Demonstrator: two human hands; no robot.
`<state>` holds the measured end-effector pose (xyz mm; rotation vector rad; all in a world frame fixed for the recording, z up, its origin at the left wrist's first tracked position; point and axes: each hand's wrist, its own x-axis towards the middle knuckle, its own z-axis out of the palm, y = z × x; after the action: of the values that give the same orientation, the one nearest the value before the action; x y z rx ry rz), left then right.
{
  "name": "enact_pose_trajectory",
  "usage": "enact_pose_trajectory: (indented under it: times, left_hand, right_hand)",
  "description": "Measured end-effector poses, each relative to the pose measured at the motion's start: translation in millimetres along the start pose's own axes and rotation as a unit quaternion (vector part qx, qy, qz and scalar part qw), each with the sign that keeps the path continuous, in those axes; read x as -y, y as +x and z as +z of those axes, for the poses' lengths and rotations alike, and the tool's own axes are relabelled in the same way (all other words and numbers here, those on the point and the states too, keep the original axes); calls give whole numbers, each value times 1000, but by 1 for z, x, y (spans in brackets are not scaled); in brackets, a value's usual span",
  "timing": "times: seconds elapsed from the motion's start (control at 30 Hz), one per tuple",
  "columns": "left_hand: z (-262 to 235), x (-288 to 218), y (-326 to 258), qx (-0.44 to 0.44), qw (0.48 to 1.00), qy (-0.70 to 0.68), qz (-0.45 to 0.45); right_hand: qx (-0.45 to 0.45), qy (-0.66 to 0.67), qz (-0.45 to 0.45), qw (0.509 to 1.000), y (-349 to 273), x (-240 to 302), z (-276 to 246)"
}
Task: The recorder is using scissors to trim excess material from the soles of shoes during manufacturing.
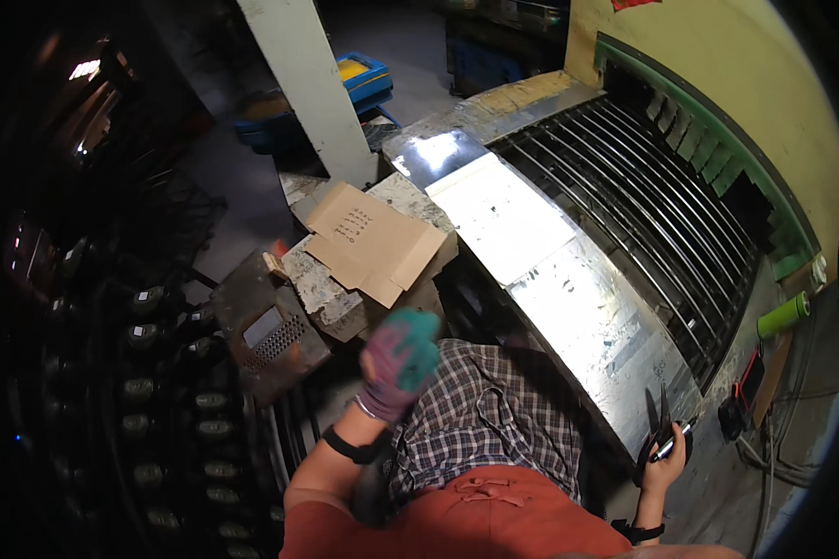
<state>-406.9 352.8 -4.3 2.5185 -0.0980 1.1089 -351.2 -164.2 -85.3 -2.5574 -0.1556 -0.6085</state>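
Note:
My left hand (399, 361), in a purple-grey work glove with teal-coated fingers, hovers over my lap. It is smeared by motion, so I cannot tell how its fingers sit. A flattened brown cardboard piece (375, 244) with handwriting lies just beyond it on a worn stand. Bare and low at the right, my right hand (664, 466) is closed round dark scissors (660, 408), their blades pointing up and apart. A slim silver pen-like thing (671, 442) also shows in that hand. Left of the scissors runs a shiny metal ledge (592, 321), with a white sheet (499, 219) farther up it.
Beyond the ledge stretches a conveyor of metal rods (643, 205), leading to a green-framed opening with hanging flaps (708, 154). A green cylinder (783, 315) and a red-and-black device (746, 387) sit at the right. A pale post (312, 88) stands ahead; dark racks (140, 391) fill the left.

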Motion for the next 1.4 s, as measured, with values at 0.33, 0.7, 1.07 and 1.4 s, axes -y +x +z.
enact_pose_trajectory:
  times: [0.33, 0.7, 1.07, 1.4]
  left_hand:
    - [-2, 153, 71, 175, 891, 305, -287]
    - [-11, 149, 75, 265, 913, 210, -228]
    - [-8, 167, 86, 287, 901, 248, -208]
    - [-7, 168, 80, 254, 912, 233, -223]
  right_hand:
    - [26, 5, -9, 1000, 4, 8, -7]
    - [36, -5, 5, 999, -2, 2, -12]
    - [47, -7, 3, 999, 3, 6, -14]
    - [100, -3, 26, 995, 35, 42, -14]
